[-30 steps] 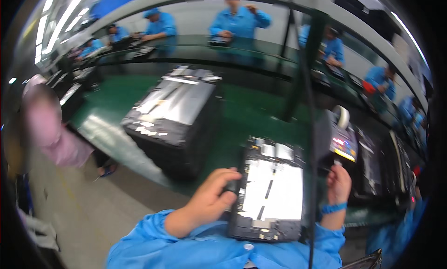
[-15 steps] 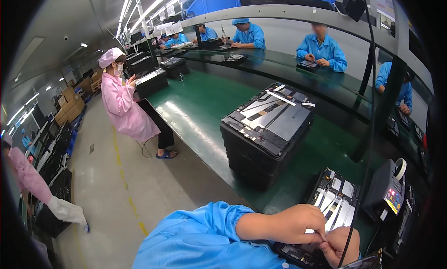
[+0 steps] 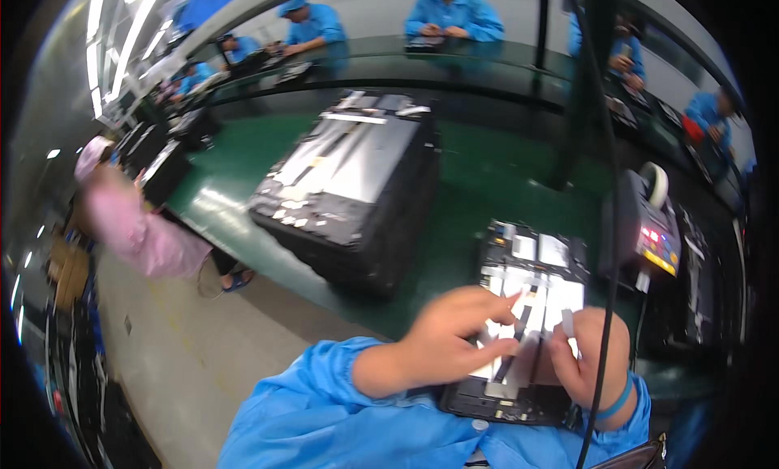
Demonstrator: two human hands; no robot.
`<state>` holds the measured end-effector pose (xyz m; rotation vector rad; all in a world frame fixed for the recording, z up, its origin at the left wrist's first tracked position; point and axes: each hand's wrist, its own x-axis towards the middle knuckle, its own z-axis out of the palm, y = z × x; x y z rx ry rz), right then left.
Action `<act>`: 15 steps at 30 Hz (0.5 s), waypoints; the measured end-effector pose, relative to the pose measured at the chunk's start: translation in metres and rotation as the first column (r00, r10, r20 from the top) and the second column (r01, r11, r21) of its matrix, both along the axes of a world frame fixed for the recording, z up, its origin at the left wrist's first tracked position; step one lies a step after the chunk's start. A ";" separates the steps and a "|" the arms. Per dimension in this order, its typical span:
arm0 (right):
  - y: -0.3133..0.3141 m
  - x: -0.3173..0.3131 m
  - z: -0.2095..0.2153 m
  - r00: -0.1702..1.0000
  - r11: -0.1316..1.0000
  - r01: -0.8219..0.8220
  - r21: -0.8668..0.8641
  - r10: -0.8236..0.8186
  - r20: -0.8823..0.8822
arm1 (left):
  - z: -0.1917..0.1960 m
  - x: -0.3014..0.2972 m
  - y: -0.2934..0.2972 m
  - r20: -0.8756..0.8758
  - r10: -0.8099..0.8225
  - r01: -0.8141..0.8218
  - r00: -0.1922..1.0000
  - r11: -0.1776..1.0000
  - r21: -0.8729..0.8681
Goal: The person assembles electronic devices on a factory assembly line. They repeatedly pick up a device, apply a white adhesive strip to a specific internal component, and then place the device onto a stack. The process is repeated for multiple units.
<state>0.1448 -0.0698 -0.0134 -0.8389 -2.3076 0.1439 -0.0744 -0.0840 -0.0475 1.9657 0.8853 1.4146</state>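
Observation:
An opened tablet [image 3: 526, 347] with silvery batteries, dark ribbon cables and bare boards lies on the green bench in front of me. Over its left side is my left hand [image 3: 456, 333], thumb and forefinger spread apart with nothing seen between them. My right hand [image 3: 599, 349], a blue band round its wrist, is over the tablet's right side. Its thumb and forefinger pinch a small pale strip of tape [image 3: 568, 323] that sticks up from the fingertips. The batteries shine brightly, and both hands cover some of the tablet.
To the left rises a tall stack of opened tablets [image 3: 345, 201]. At the right stands a tape dispenser [image 3: 647, 234] with a white roll and lit buttons. A black cable [image 3: 614, 225] hangs before my right hand. Co-workers [image 3: 454, 16] sit across the bench; one in pink [image 3: 138, 225] stands left.
My hands, fingertips together over the tablet's near part before, have parted. The left has opened; the right holds the strip. My view has swung right, and more of the tablet shows.

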 end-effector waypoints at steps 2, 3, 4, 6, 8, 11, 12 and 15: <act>0.006 0.003 0.003 0.996 0.994 0.061 -0.092 -0.067 -0.062 | -0.002 -0.009 0.009 0.044 0.125 -0.127 0.991 0.991 0.050; 0.014 0.000 0.006 0.995 0.984 0.063 -0.168 -0.075 -0.068 | -0.003 -0.014 0.016 -0.008 0.177 -0.177 0.984 0.982 0.069; 0.023 -0.002 0.007 0.994 0.968 0.056 -0.245 -0.078 -0.081 | -0.004 -0.019 0.024 -0.065 0.237 -0.231 0.969 0.969 0.090; 0.044 -0.008 0.009 0.996 0.934 -0.012 -0.356 -0.022 -0.090 | -0.008 -0.021 0.041 -0.187 0.290 -0.268 0.939 0.954 0.132; 0.062 -0.023 0.008 0.997 0.923 -0.053 -0.382 0.030 -0.068 | -0.012 -0.020 0.050 -0.250 0.343 -0.317 0.905 0.938 0.142; 0.087 -0.040 0.003 0.997 0.879 -0.036 -0.476 0.064 0.044 | -0.014 -0.015 0.055 -0.356 0.398 -0.356 0.846 0.917 0.178; 0.091 -0.044 0.002 0.996 0.871 -0.024 -0.491 0.063 0.062 | -0.016 -0.013 0.057 -0.364 0.386 -0.339 0.847 0.922 0.187; 0.102 -0.049 -0.006 0.985 0.935 -0.047 -0.351 0.101 0.137 | -0.022 -0.015 0.058 -0.389 0.372 -0.311 0.843 0.926 0.212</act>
